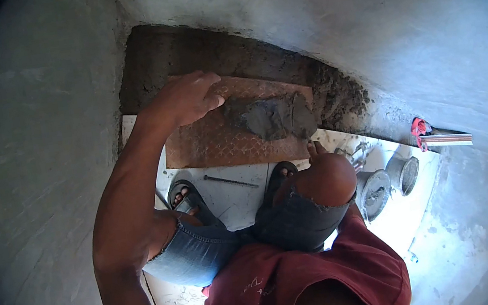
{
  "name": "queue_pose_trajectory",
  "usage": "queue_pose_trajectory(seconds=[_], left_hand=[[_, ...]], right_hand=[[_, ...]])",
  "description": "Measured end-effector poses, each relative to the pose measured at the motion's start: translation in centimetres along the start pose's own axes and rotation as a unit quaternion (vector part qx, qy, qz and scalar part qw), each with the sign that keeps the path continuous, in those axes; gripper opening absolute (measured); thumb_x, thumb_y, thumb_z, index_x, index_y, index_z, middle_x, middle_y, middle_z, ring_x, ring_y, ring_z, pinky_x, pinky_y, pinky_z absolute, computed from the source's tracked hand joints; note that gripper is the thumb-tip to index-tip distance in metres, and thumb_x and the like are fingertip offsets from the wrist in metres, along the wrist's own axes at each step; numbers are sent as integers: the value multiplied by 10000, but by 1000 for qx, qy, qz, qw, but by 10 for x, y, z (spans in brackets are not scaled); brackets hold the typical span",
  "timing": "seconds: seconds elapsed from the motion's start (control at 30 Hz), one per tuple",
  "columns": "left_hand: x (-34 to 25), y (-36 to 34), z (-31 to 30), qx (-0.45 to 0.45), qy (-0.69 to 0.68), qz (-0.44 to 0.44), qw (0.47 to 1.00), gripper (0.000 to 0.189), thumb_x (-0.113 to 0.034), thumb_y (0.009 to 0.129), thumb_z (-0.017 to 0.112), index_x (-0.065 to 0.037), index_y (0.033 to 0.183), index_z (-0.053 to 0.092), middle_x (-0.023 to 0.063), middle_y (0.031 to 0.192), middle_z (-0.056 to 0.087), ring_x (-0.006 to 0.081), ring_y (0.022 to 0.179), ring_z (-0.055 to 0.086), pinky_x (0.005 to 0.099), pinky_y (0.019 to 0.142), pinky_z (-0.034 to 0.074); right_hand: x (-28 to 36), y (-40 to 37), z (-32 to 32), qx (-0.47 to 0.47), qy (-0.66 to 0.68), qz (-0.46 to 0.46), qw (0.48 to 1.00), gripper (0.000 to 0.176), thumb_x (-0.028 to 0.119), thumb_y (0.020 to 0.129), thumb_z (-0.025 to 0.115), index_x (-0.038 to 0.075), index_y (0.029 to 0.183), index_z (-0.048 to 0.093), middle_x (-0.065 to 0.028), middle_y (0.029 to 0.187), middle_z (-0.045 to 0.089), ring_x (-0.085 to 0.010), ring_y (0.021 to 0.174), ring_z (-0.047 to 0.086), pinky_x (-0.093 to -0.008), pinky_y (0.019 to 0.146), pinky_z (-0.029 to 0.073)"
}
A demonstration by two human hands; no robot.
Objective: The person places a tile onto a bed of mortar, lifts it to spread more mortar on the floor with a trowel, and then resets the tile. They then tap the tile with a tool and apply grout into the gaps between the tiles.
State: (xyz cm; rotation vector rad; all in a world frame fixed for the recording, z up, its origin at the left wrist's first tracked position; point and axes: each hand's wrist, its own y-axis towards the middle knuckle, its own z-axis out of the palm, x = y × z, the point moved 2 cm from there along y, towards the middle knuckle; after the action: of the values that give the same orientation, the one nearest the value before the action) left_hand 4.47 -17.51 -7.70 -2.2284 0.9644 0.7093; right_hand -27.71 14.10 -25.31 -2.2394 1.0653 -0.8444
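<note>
A brown tile (211,141) with a raised grid pattern lies tilted in front of my feet, grey mortar (264,118) heaped on its right half. My left hand (189,98) grips the tile's upper left edge, with its fingers curled. At the lower right corner, my right hand (316,148) shows only some bent fingers; the knee hides the rest. Just above those fingers is a flat, mortar-covered shape (302,118), perhaps a trowel blade. What the right hand holds cannot be made out clearly.
Dark wet mortar (173,50) lies in a strip along the walls beyond the tile. A thin metal rod (230,181) is between my sandalled feet. Two round containers (376,193) stand at the right. A red-wrapped item (420,131) and pale strips (447,140) lie by the right wall.
</note>
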Motion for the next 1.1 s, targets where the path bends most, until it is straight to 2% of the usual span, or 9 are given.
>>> queue_pose_trajectory(seconds=[0.17,0.23,0.3,0.63,0.83,0.9,0.93,1.0,1.1], left_hand=[[-2,-2,0,7,12,-9,1000,488,-346,837,552,-49,1218,480,178,1149,527,353,1077,500,419,913,394],[-3,-1,1,6,17,-6,1000,489,-348,839,549,-50,1220,478,175,1152,526,354,1075,501,419,913,395],[-4,-1,1,5,19,-2,1000,495,-354,842,546,-48,1225,472,176,1159,524,347,1083,498,418,914,395],[-1,-5,-1,6,24,12,1000,506,-351,843,543,-36,1231,461,171,1179,515,337,1098,492,415,914,401],[-6,-4,1,14,43,1,999,495,-350,847,533,-40,1227,464,167,1172,520,337,1092,496,422,927,387],[-7,-3,1,22,24,-5,999,488,-351,848,531,-45,1223,470,168,1168,522,338,1083,501,426,923,388],[-9,-3,0,23,26,-4,999,488,-351,848,531,-45,1223,470,168,1168,522,338,1083,501,426,923,388],[-14,-5,-2,16,39,-1,999,491,-352,847,536,-47,1225,469,169,1164,523,341,1079,503,430,914,394],[-8,-4,1,3,15,14,1000,496,-350,846,540,-49,1232,465,171,1162,524,339,1080,502,429,917,392]], right_hand=[[17,4,3,17,40,68,997,351,281,835,532,104,1135,494,-121,962,552,-286,619,573,-379,568,472],[67,-19,-11,42,233,155,959,388,346,854,492,82,1138,493,-131,898,579,-271,600,550,-373,569,455],[66,-22,-8,43,255,133,957,388,347,853,492,81,1135,493,-136,886,582,-279,602,550,-377,571,455],[38,-84,23,-89,-43,-184,978,387,349,848,491,76,1123,492,-159,828,593,-318,614,552,-398,583,457],[54,-76,25,-237,-195,-381,872,387,350,844,490,73,1115,491,-172,794,599,-342,621,553,-410,589,458],[51,-52,28,-199,-187,-537,798,412,347,837,505,72,1143,483,-196,784,611,-404,690,552,-421,627,456],[68,-46,26,-201,-186,-536,799,412,347,837,505,72,1143,483,-196,784,611,-404,690,552,-421,627,456],[97,-34,30,70,-175,-153,970,428,292,826,514,90,1199,453,-197,1047,577,-355,928,568,-454,727,458],[80,-32,41,42,-151,-129,979,398,334,847,514,65,1139,499,-168,887,622,-349,782,602,-446,682,464]])
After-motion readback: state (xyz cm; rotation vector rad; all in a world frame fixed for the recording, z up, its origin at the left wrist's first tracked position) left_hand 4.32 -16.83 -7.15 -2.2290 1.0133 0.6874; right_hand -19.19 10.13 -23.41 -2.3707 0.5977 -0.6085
